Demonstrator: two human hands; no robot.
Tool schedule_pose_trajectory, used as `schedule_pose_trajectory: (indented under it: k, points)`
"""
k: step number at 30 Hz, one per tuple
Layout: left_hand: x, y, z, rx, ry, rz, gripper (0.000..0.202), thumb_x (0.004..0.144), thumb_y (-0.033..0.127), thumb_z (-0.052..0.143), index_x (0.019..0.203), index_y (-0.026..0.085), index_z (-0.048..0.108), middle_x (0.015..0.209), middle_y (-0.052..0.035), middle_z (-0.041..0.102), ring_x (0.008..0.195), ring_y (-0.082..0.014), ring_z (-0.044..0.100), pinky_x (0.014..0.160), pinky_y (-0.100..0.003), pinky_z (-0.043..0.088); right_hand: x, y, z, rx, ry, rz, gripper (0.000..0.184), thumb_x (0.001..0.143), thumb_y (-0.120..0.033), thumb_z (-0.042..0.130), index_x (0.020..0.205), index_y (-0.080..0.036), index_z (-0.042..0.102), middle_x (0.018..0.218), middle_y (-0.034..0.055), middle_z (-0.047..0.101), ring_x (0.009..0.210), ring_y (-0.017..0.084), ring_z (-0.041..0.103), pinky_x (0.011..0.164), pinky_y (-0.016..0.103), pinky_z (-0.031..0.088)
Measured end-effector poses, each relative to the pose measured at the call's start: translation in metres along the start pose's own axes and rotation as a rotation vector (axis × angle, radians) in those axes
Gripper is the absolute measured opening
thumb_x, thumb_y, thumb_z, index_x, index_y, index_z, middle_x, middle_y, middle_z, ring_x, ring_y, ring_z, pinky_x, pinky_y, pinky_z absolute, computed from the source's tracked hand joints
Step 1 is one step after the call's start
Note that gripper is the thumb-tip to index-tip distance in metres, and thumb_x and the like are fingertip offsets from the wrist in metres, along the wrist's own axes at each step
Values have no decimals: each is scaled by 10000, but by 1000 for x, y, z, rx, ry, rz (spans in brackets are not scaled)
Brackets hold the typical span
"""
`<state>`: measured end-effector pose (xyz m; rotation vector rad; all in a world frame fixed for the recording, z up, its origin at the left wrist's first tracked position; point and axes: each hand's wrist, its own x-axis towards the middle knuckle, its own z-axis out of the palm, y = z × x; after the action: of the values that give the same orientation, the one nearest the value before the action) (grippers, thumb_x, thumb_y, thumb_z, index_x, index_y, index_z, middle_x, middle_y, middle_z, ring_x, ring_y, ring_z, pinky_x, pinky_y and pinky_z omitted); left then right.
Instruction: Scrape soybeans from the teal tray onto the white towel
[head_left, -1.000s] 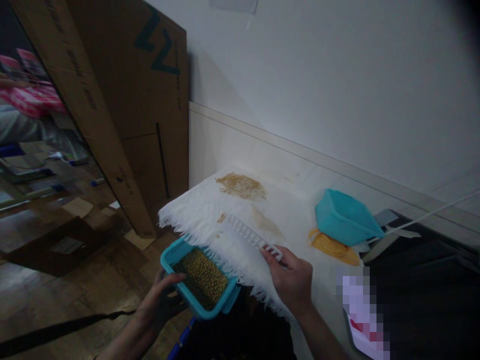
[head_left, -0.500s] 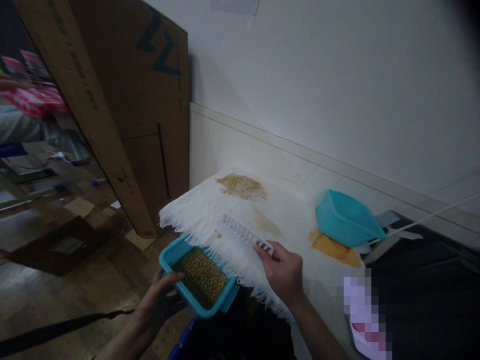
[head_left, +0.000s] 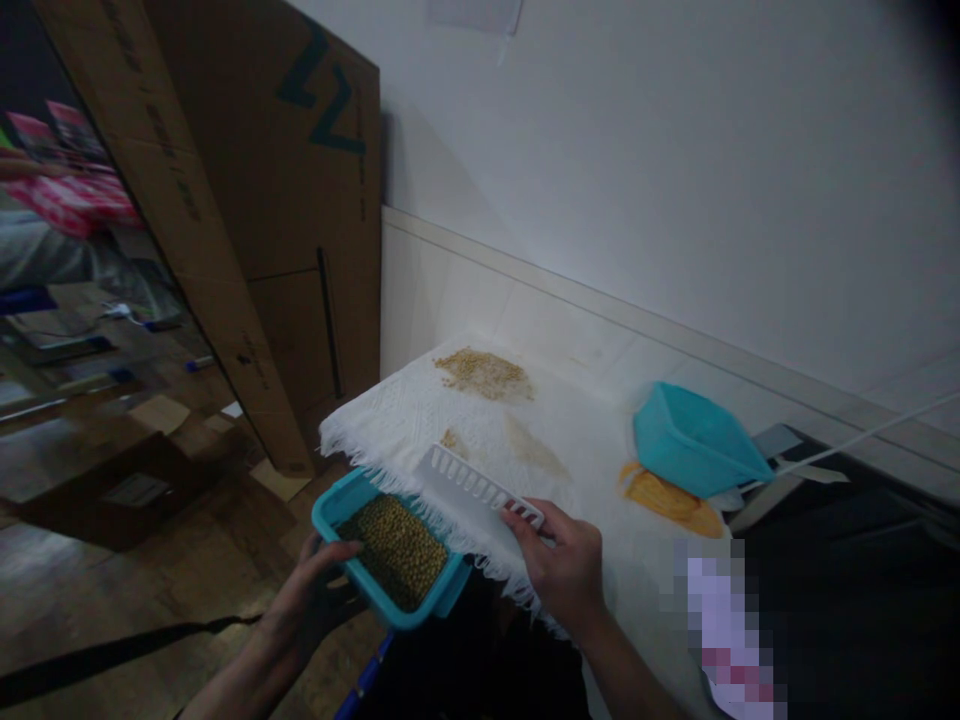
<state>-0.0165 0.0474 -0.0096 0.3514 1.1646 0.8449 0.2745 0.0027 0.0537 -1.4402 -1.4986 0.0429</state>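
My left hand (head_left: 319,585) grips the near left rim of a blue plastic basin (head_left: 405,615), thumb over the edge. Dried yellow beans (head_left: 405,545), likely soybeans, lie inside it. The basin is below the fringed edge of a white cloth (head_left: 390,415). In my right hand (head_left: 562,555) is a white plastic piece (head_left: 465,495) with a slotted edge, pinched at its near end and lying low over the cloth by the fringe. A few beans (head_left: 450,440) lie just beyond its slotted side. Farther back on the cloth is a scattered patch of beans (head_left: 484,372).
A second blue basin (head_left: 694,440) stands tilted at the right, by an orange flat item (head_left: 667,500). A tall cardboard box (head_left: 300,220) rises at the left, and a white wall (head_left: 637,150) closes the back. Another person's legs (head_left: 67,250) show at far left.
My right hand has drawn the white slotted piece toward the cloth's fringe and the basin. The beans beyond it show more. The basin has shifted slightly left with my left hand.
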Motion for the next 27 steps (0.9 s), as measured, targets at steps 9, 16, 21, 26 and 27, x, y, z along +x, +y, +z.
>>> schedule_pose_trajectory:
  k: [9,16,21,26,27]
  points:
    - [-2,1,1,11,-23,28,609,711,335,929,1193,310,558,941,0,764,810,-259,778,778,-420,646,17,-12,11,-26,13,-178,276,1050,-302,696,871,-164,854,671,38,825,497,162,773,531,185,572]
    - [-1,1,1,9,27,19,638,672,308,957,1154,325,540,957,8,752,773,-243,774,773,-422,654,11,3,-8,-80,67,-90,257,1017,-359,731,875,-187,857,685,34,834,530,189,799,529,203,583]
    - [2,-1,-1,10,30,13,647,688,315,942,1193,335,538,929,14,725,755,-238,758,756,-412,645,17,20,-20,-197,143,-80,328,1032,-408,710,873,-165,861,703,66,846,538,216,816,512,214,591]
    - [0,-1,2,18,28,14,637,709,324,924,1235,327,564,908,17,711,749,-231,743,751,-395,623,17,21,-20,-207,133,-92,395,1053,-452,678,850,-167,860,688,72,841,519,214,807,500,217,588]
    - [-1,-1,2,18,26,11,649,705,335,926,1245,327,566,909,15,716,752,-233,742,753,-395,619,17,21,-20,-206,134,-93,405,1054,-462,675,847,-165,859,680,73,837,514,213,804,499,216,587]
